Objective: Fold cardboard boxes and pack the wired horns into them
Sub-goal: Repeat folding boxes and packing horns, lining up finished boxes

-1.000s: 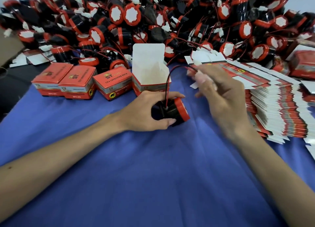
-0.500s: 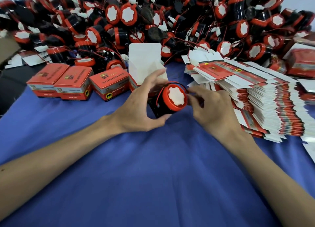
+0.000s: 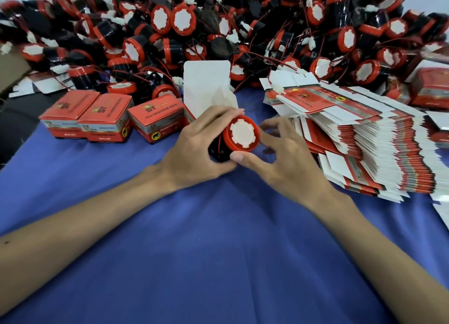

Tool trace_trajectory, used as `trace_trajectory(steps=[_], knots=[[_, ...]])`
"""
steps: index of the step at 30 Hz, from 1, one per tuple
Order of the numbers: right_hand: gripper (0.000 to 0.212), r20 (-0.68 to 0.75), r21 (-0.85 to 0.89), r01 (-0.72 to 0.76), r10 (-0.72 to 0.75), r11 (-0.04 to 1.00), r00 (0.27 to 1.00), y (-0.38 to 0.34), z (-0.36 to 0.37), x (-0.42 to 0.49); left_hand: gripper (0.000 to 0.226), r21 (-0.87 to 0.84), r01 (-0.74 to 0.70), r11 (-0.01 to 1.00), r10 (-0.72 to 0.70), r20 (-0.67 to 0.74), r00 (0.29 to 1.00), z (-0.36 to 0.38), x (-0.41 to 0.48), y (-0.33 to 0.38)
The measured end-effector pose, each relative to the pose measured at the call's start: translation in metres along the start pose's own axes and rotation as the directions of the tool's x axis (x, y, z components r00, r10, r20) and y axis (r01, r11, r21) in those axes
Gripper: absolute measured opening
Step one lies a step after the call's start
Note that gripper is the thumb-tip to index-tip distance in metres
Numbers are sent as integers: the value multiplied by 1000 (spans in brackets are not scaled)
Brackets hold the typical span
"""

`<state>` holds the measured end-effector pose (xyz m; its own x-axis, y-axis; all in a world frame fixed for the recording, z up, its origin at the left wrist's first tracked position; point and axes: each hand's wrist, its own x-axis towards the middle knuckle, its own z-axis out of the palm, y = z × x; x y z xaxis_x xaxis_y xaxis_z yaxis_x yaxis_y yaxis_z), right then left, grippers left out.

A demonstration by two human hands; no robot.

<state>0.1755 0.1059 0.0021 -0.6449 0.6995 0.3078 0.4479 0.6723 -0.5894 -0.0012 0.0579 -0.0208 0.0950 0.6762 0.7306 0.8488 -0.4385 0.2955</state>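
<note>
A black horn with a red rim and white face (image 3: pixel 241 134) is held above the blue cloth, face turned toward me. My left hand (image 3: pixel 194 151) grips its black body, fingers curled over the top and thumb underneath. My right hand (image 3: pixel 279 153) touches the red rim from the right with thumb and fingertips. Its red wire is wound against the body and mostly hidden. Just behind stands an open red box (image 3: pixel 209 87) with its white lid flap upright.
Three closed red boxes (image 3: pixel 107 117) line the left. A tall stack of flat unfolded boxes (image 3: pixel 369 143) lies to the right. A big heap of wired horns (image 3: pixel 218 31) fills the back. The blue cloth (image 3: pixel 194 250) spreads toward me.
The horn's wire, earlier stretched out by my right hand, is now gathered against the body. The horn was turned face-up toward me and my right hand closed in on its rim.
</note>
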Motion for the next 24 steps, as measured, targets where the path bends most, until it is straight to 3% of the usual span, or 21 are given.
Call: trace_trajectory(steps=[2,5,7,10,12,15,18,24], knots=[[52,16,99,-83,82,992,996,-6,8,-2,61,37,-28,999,29,-27,999,1,0,-1],[19,4,224,-139,141,965,990,-14,17,-3,61,89,-55,994,63,-85,994,1,-1,-2],[28,26,342,-196,199,919,980,-19,19,-3,61,114,-80,990,92,-96,991,3,-2,-2],[69,66,495,-276,281,824,958,-21,21,-2,63,147,-125,981,141,-107,984,4,-4,-2],[69,104,614,-309,313,726,944,-22,23,-2,67,150,-135,979,154,-122,981,3,-4,-2],[50,120,735,-309,333,603,935,-24,29,-3,71,150,-143,978,159,-104,982,4,-5,-1],[45,92,744,-289,337,603,937,-25,34,-2,79,126,-136,983,142,-43,989,4,-4,1],[65,47,683,-277,338,676,940,-24,37,-6,89,-34,-106,994,108,75,991,5,-6,-1]])
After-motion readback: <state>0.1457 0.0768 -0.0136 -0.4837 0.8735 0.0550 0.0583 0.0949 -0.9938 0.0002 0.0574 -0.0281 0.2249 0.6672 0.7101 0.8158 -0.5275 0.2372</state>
